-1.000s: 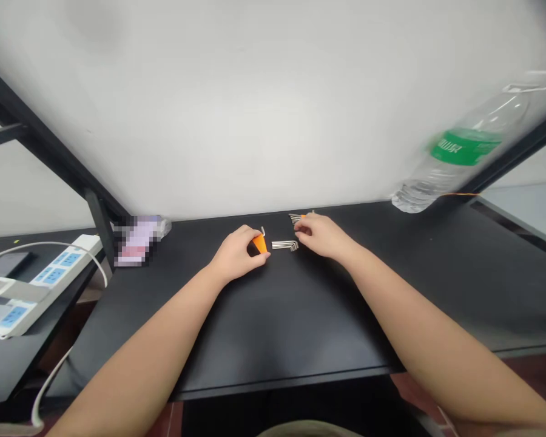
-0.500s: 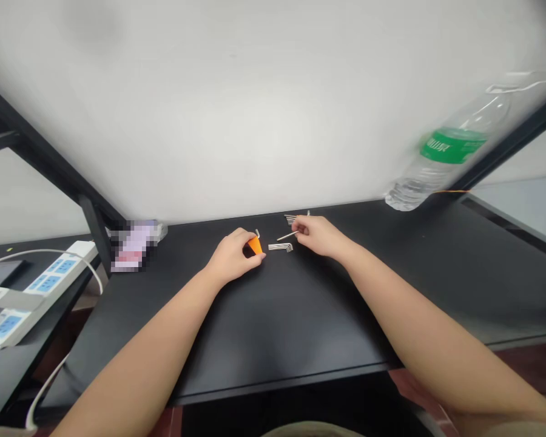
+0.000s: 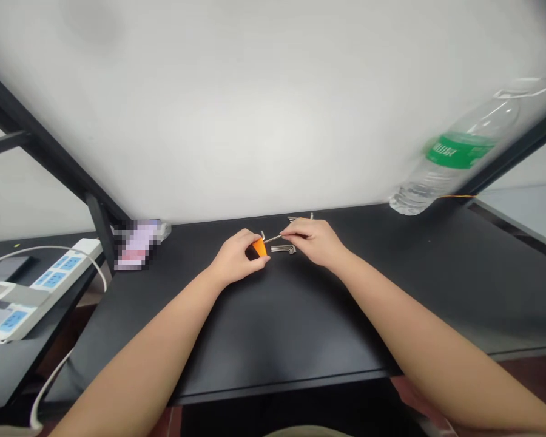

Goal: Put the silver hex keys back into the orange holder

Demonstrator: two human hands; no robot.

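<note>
My left hand (image 3: 238, 258) grips an orange holder (image 3: 259, 247) between thumb and fingers, just above the black table. A short bent metal key (image 3: 262, 235) sticks up at the holder's far side. My right hand (image 3: 316, 240) pinches a thin metal hex key (image 3: 273, 239), whose left end reaches the holder; whether it is inside I cannot tell. Several L-shaped hex keys (image 3: 284, 249) lie side by side on the table between my hands. More keys (image 3: 293, 219) lie behind my right hand, partly hidden by it.
A large clear bottle (image 3: 459, 150) with a green label leans at the back right. On the left are a blurred package (image 3: 139, 244), a black metal frame (image 3: 101, 227) and a white power strip (image 3: 50, 285) with cables. A pale wall (image 3: 273, 109) rises behind the table (image 3: 282, 328).
My right hand has brought its hex key left, so the tip now meets the orange holder. My left hand keeps its grip on the holder. The whole view has shifted slightly.
</note>
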